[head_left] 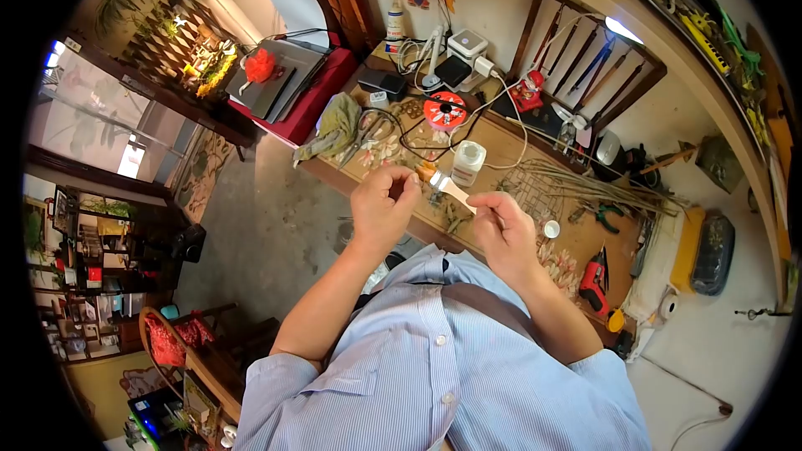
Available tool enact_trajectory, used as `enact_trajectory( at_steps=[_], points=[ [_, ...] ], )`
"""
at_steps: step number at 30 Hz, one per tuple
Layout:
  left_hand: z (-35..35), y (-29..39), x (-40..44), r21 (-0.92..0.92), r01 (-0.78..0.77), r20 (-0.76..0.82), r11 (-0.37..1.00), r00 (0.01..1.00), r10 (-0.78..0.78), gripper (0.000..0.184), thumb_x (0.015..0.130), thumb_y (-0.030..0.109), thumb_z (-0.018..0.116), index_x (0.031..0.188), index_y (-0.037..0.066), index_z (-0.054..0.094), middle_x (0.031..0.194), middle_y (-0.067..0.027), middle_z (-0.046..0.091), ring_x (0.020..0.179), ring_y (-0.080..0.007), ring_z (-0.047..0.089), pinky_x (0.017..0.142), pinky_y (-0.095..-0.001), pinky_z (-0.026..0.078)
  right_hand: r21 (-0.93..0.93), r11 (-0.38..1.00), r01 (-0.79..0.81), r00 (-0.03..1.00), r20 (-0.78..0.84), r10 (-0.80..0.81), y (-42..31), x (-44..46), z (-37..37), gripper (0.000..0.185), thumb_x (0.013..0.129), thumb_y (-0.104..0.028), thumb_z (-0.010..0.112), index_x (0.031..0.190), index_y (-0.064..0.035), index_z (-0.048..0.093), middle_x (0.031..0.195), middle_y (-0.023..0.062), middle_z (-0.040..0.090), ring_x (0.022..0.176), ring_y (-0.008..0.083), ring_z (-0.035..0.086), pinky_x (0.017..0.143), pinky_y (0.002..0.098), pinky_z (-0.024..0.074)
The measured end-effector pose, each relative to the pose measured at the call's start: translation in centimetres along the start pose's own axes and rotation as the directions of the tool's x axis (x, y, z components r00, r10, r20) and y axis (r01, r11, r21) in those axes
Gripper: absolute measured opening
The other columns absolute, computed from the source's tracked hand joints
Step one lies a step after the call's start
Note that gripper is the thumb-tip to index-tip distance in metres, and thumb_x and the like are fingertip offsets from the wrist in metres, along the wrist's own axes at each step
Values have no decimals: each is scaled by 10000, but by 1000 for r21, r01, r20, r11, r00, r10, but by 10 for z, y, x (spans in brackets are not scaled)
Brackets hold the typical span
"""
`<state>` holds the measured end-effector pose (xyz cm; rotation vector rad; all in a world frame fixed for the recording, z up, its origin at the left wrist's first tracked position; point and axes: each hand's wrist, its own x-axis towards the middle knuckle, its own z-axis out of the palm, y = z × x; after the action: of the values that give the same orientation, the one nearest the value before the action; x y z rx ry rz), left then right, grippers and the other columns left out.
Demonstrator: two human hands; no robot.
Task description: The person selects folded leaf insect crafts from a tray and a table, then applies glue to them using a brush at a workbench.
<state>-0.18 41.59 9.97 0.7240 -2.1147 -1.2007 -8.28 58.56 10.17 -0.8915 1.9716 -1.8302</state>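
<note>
My right hand (508,235) is closed around the pale handle of a small flat brush (455,193). The brush points up and left, and its orange-brown tip lies close to the fingers of my left hand (384,207). Those left fingers are pinched together; whatever is between them is too small or hidden to name. Just behind the brush, an uncapped translucent white bottle (469,160) stands upright on the wooden workbench (501,209). A round white cap (550,229) lies right of my right hand.
Behind the hands sit a red spool (444,110), a crumpled green cloth (338,125) and white cables. On the right are long dry stalks (576,182), dark-handled pliers (608,217) and a red power tool (595,284). A lamp (622,29) shines from the shelf.
</note>
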Motion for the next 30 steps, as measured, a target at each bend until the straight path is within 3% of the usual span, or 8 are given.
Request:
enact_trajectory(
  at_steps=[5,12,21,24,26,27,29,30],
  points=[
    [0,-6,1,13,-40,-46,999,998,41,93,777,97,649,813,15,622,680,-49,593,575,-107,558,549,-246,448,-264,960,96,995,17,-95,-7,-1,-8,146,815,23,542,951,-14,581,617,53,513,508,107,477,485,240,397],
    [1,-6,2,94,-47,-34,994,998,50,93,775,98,644,794,11,616,670,-60,603,580,-124,582,549,-258,458,-225,956,189,982,17,-190,-13,2,4,171,789,24,557,952,-22,584,620,59,524,507,144,515,490,260,418],
    [-2,-10,1,54,-26,-33,998,999,28,92,770,102,642,788,16,617,705,-68,622,599,-134,603,580,-262,475,-424,832,359,933,146,-328,-7,0,-1,241,750,1,603,983,-44,561,668,108,570,561,243,588,505,296,451],
    [-7,-13,2,82,-1,-9,997,1000,2,96,774,102,643,801,15,613,715,-73,617,621,-157,610,576,-268,475,-397,893,213,977,90,-193,-15,1,-15,226,787,-11,600,1005,-49,551,709,97,611,590,193,601,527,279,459],
    [-13,-12,4,200,-200,119,959,977,179,111,792,94,655,849,6,619,737,-71,614,605,-123,578,562,-249,467,-9,995,-100,994,-55,100,-17,11,-24,183,839,-36,590,1018,-42,554,751,71,645,626,122,592,547,252,464],
    [-14,-9,5,198,-200,119,960,977,179,111,792,94,655,849,6,619,737,-71,614,605,-123,578,562,-249,467,46,984,-172,985,-7,173,-20,19,-34,167,878,-72,578,1037,-24,561,788,41,655,665,58,563,549,209,452],
    [-16,-1,5,192,-283,180,940,951,250,92,769,92,646,815,31,596,751,-90,603,658,-231,601,567,-307,478,88,976,-200,980,-4,201,-19,29,-49,173,883,-88,582,1037,-12,565,780,36,649,654,47,553,539,193,440],
    [-18,0,6,190,-283,180,940,951,250,92,769,92,646,815,31,596,751,-90,603,658,-231,601,567,-307,478,133,965,-225,974,2,227,-20,31,-53,184,888,-105,585,1037,1,570,771,30,643,642,36,544,528,177,428]
  ],
)
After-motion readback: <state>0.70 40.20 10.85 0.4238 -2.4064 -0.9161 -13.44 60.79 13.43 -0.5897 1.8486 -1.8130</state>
